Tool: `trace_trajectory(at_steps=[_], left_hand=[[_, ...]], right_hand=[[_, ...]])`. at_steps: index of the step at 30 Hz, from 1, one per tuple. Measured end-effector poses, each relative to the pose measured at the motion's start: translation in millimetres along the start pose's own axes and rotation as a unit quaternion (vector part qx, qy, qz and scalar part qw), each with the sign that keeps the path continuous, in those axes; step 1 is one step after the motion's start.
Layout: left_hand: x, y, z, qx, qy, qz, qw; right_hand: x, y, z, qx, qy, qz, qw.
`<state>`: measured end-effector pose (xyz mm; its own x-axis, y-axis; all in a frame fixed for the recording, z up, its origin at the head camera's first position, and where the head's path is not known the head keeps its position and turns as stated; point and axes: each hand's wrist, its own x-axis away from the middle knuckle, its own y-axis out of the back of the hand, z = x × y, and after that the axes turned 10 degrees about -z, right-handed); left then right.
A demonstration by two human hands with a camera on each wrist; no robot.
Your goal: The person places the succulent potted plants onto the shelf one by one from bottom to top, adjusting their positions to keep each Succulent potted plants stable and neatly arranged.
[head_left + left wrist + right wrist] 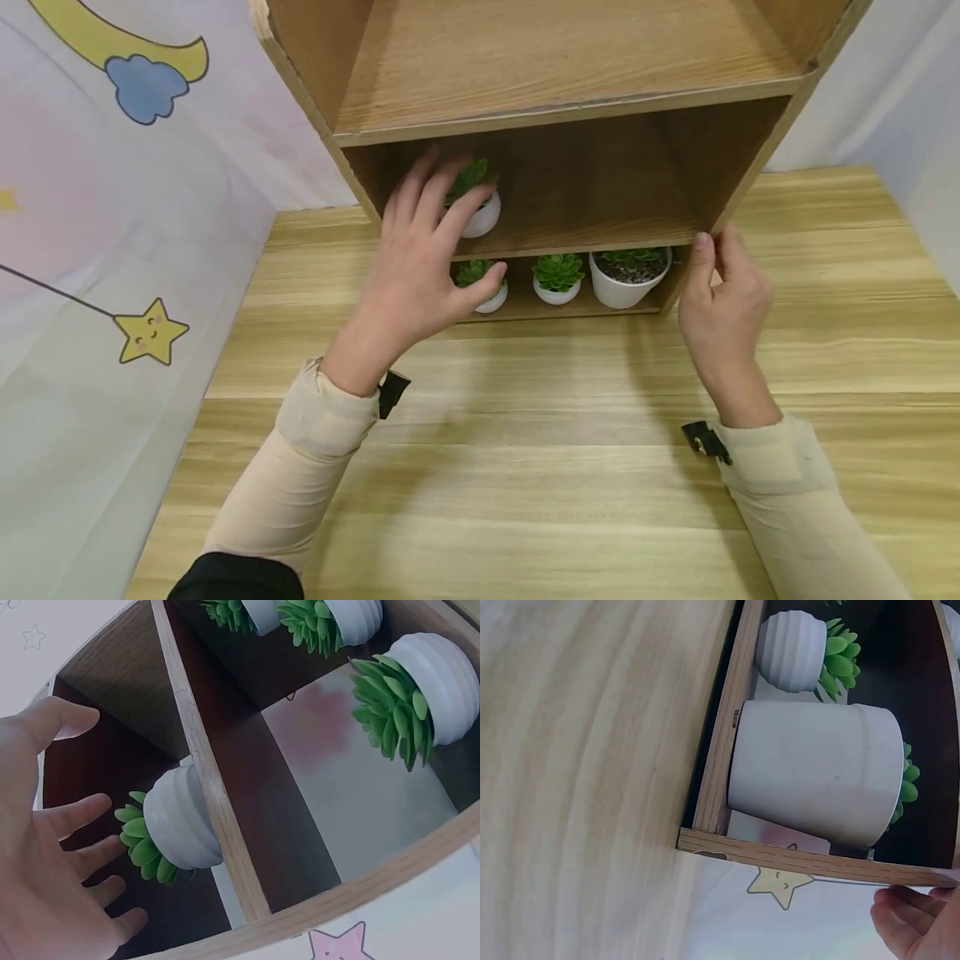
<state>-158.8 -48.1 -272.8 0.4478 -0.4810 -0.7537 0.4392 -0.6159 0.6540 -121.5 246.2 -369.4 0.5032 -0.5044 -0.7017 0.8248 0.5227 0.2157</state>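
My left hand [416, 271] reaches to the left end of the wooden shelf unit's middle level [600, 192], fingers spread around a small potted succulent [483, 218]. The left wrist view shows space between those fingers and the plant's white ribbed pot [180, 817], which stands by the board's edge. At the unit's right side, my right hand [726, 308] grips the side panel [810, 862], thumb at the front edge and fingers on the outer face. On the bottom level stand two small potted succulents, one left [492, 302] and one in the middle [557, 283], and a larger white pot [628, 287] at right.
The unit stands on a wood-grain table [540, 433]. A higher shelf board [570, 50] juts out above the middle level. Pale cloth with a printed moon and star [153, 332] hangs at the left. Black wrist mounts [393, 393] sit on both sleeves.
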Motion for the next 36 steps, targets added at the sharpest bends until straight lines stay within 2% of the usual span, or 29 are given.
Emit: trace_trajectory(at_steps=[11, 22, 26, 30, 36], left_hand=[[8.7, 0.6, -2.2, -0.008, 0.008, 0.007, 0.9999], [15.3, 0.4, -4.4, -0.010, 0.009, 0.005, 0.9999], [17.8, 0.9, -5.2, -0.003, 0.012, -0.007, 0.9999], [19.6, 1.3, -6.5, 0.002, 0.019, -0.017, 0.9997], [23.8, 0.7, -8.2, 0.003, 0.012, -0.016, 0.9998]], right_hand=[[6.9, 2.0, -0.4, 0.002, 0.020, -0.012, 1.000], [10.6, 4.3, 2.0, -0.024, 0.040, -0.015, 0.999], [11.6, 4.7, 2.9, -0.028, 0.047, -0.015, 0.998], [13.5, 6.2, 3.1, -0.029, 0.042, -0.012, 0.999], [15.5, 8.6, 4.3, -0.031, 0.039, -0.009, 0.999]])
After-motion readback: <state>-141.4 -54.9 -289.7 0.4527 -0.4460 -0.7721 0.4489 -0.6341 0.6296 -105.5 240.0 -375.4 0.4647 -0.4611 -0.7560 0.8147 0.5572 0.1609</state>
